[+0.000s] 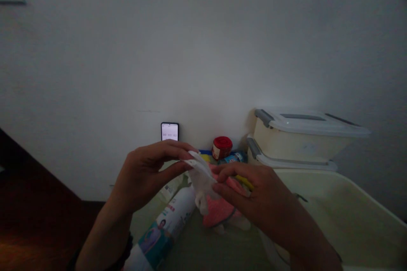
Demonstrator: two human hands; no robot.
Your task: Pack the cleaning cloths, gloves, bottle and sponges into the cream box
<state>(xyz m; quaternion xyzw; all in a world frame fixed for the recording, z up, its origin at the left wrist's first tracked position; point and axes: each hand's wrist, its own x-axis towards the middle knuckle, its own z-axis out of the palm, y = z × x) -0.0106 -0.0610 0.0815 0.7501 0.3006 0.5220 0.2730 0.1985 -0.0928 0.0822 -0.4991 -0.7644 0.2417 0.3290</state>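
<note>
Both of my hands are raised in front of me, pinching the rim of a thin white glove (202, 178). My left hand (152, 169) grips one side between thumb and fingers, and the rim's two layers stand apart there. On the opposite edge, my right hand (241, 184) is closed with thumb and fingertips. The glove's lower end hangs down in crumpled lobes. Behind and below it lies a pink cloth (218, 211) with a dark edging, partly hidden by my right hand. A white wrapped roll (178, 211) with a teal and purple print lies below my left hand.
A lit phone (170, 130) showing a timer leans on the wall. A red rolled band (221, 147) and a blue package (235, 158) lie behind my hands. Lidded boxes (302, 148) are stacked at right, behind an open pale bin (349, 190).
</note>
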